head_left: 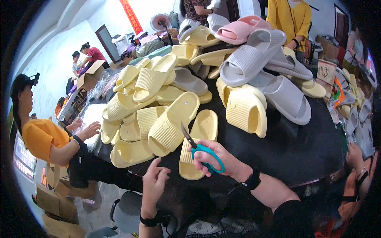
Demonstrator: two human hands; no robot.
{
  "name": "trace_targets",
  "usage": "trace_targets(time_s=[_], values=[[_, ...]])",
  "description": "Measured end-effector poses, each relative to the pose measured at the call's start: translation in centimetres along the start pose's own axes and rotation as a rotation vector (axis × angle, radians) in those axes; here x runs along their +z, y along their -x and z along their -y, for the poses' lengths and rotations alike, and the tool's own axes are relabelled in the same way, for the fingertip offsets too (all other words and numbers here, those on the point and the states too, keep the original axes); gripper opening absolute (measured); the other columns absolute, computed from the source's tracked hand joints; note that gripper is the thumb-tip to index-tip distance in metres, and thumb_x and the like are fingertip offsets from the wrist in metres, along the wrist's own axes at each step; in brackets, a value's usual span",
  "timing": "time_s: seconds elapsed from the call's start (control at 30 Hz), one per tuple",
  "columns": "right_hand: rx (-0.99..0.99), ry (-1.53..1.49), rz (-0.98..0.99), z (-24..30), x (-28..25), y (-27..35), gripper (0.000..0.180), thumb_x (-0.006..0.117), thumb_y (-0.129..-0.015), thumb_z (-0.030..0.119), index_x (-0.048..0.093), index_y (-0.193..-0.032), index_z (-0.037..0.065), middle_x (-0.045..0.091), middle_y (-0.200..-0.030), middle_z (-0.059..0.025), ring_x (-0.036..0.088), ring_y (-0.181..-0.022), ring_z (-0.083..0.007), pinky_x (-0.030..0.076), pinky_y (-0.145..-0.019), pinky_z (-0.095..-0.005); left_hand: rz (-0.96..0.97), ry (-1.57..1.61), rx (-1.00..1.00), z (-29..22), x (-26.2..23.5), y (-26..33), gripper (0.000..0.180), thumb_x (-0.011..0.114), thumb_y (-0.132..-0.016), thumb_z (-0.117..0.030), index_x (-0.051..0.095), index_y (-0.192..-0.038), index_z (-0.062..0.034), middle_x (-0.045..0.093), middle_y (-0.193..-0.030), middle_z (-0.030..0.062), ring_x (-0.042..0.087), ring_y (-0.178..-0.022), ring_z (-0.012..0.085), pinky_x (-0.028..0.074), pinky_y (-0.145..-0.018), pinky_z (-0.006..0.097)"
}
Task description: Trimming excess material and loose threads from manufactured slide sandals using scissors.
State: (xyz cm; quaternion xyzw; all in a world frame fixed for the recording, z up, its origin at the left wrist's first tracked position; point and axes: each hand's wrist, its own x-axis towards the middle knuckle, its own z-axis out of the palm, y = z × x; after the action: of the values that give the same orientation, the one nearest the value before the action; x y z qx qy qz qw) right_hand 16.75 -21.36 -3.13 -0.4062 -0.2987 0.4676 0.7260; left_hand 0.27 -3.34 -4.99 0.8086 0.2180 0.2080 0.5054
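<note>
My right hand [227, 159] is closed round a pair of scissors [194, 150] with teal handles, their dark blades pointing up and to the left. Below the blades a pale yellow slipper [206, 123] lies on the black table, partly covered by the scissors and my fingers. My left hand [155, 183] hovers at the table's near edge, its fingers loosely bent and apart, with nothing in them. Nearest to it lie a yellow slipper [131, 153] on its side of the table and another yellow slipper [170, 129] leaning over the pile.
Yellow and grey slippers heap up on the black table [291, 154], with a pink slipper [241, 29] on top. A person in an orange shirt [48, 137] stands at the left. Another person's hand [355, 156] is at the right. A grey chair [129, 212] stands below.
</note>
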Motion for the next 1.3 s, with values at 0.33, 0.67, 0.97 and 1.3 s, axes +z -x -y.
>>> trace_targets(time_s=[0.33, 0.67, 0.97, 1.3], values=[[-0.063, -0.044, -0.119, -0.1, 0.0, 0.0, 0.026, 0.054, -0.090, 0.021, 0.050, -0.109, 0.003, 0.055, -0.069, -0.0017, 0.051, -0.051, -0.0063, 0.043, -0.043, -0.0191, 0.151, 0.357, -0.204, -0.2, 2.0, -3.7, 0.062, 0.048, -0.090, -0.012, 0.015, -0.141, 0.0029, 0.064, -0.086, 0.0192, 0.060, -0.060, 0.0160, 0.050, -0.053, 0.025], [-0.116, -0.099, -0.214, 0.0, -0.7, 0.0, 0.026, 0.055, -0.090, 0.021, 0.050, -0.110, 0.005, 0.054, -0.068, -0.0013, 0.051, -0.051, -0.0066, 0.042, -0.043, -0.0198, 0.272, 0.230, -0.152, -1.9, 1.8, -3.8, 0.030, 0.048, -0.090, -0.014, 0.055, -0.112, 0.0052, 0.064, -0.077, 0.0131, 0.056, -0.054, 0.0128, 0.046, -0.050, 0.024], [-0.152, -0.124, -0.125, -0.5, -1.0, 0.1, 0.030, 0.058, -0.089, 0.025, 0.050, -0.110, 0.007, 0.056, -0.070, -0.0003, 0.052, -0.051, -0.0054, 0.044, -0.042, -0.0185, -0.034, -0.537, 0.654, -6.4, 1.0, -6.8, 0.024, 0.060, -0.080, -0.005, 0.059, -0.103, 0.0014, 0.061, -0.098, 0.0164, 0.058, -0.089, 0.0279, 0.047, -0.077, 0.035], [-0.171, -0.204, -0.088, -0.3, -0.8, 0.3, 0.033, 0.060, -0.088, 0.028, 0.051, -0.112, 0.008, 0.056, -0.072, -0.0011, 0.050, -0.049, -0.0063, 0.043, -0.044, -0.0190, 0.475, -1.058, 0.914, -9.4, 3.5, -10.7, 0.038, 0.064, -0.078, -0.033, 0.058, -0.107, -0.0081, 0.060, -0.084, 0.0112, 0.056, -0.085, 0.0290, 0.038, -0.087, 0.044]])
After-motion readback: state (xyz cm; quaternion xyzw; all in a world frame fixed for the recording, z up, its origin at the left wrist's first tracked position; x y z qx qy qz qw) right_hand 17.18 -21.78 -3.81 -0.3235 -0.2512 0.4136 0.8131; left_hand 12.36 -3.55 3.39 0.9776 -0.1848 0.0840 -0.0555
